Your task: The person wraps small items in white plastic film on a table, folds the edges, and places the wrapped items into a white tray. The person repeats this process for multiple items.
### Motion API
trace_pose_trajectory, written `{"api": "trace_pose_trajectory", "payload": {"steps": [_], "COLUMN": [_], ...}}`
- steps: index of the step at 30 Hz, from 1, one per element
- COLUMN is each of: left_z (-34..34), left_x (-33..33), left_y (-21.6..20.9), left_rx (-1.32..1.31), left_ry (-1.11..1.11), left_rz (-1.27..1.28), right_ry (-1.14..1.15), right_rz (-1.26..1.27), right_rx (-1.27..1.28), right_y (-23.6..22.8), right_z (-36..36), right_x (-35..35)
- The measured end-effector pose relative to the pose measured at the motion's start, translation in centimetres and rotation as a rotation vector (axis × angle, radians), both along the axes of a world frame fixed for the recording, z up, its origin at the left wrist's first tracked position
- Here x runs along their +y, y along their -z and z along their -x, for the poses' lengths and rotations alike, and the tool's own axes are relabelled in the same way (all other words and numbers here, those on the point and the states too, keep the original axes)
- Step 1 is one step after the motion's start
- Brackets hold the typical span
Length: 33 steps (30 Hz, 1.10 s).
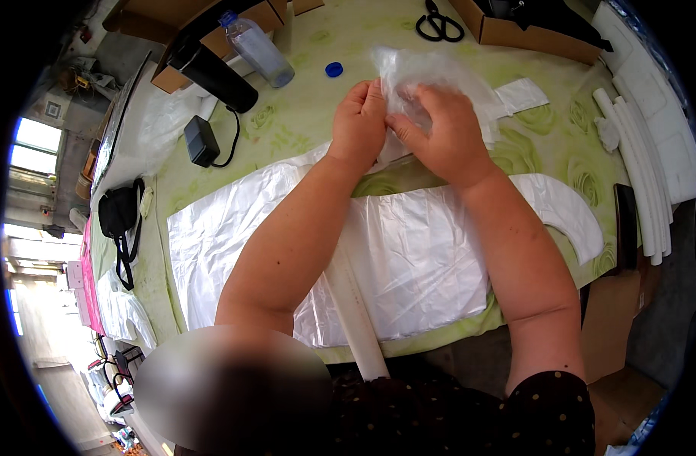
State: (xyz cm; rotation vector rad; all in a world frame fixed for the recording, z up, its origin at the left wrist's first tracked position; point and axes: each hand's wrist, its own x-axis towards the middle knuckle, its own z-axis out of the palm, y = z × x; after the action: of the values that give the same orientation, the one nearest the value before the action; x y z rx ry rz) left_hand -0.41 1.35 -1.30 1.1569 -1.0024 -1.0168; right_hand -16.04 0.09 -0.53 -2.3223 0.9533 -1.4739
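Note:
My left hand (359,129) is closed, its thumb and fingers pinching the edge of a thin clear plastic bag (431,67) above the table's far middle. My right hand (448,138) curls its fingers into the same bag, with the thumb close to the left hand. The bag is crumpled, and part of it is hidden behind my hands. Under my forearms lie flat white plastic bags (416,262), with a handle-shaped loop (572,209) at the right. A long white tube (352,315) lies across them toward my body. A folded white piece (524,96) sits right of the bag.
On the flowered green tablecloth (317,114) are a black tumbler (215,74), a clear bottle (258,52), a blue cap (333,70), a black power adapter (202,141) and black scissors (439,26). A cardboard box (534,42) stands far right; white rolls (635,175) lie along the right edge.

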Motion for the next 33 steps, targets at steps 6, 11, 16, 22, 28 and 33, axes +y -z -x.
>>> {"api": "trace_pose_trajectory", "payload": {"steps": [6,11,16,22,28,33], "left_z": [0.3,0.3,-0.3,-0.1,-0.2,0.1], "left_x": [0.0,0.0,0.1,-0.2,0.0,0.2], "left_y": [-1.0,-0.8,-0.3,-0.3,-0.9,-1.2], "left_rx": [0.12,0.069,0.035,0.099,0.173,0.217], "left_ry": [-0.061,-0.06,0.002,0.05,-0.014,0.041], "left_rz": [-0.016,-0.021,-0.009,-0.037,-0.089,-0.061], "right_ry": [0.193,0.344,0.104,0.399,0.237,0.222], "right_rz": [-0.346,-0.021,0.422,0.119,0.074,0.04], "right_rx": [-0.424,-0.582,-0.071,-0.149,-0.365,-0.182], "right_y": [1.9,1.0,-0.8,2.3,-0.3,-1.0], "right_z": [1.6,1.8,0.5,2.5,3.4,1.4], "right_x": [-2.8,-2.9,-0.3,-4.2,-3.1,-1.3]}}
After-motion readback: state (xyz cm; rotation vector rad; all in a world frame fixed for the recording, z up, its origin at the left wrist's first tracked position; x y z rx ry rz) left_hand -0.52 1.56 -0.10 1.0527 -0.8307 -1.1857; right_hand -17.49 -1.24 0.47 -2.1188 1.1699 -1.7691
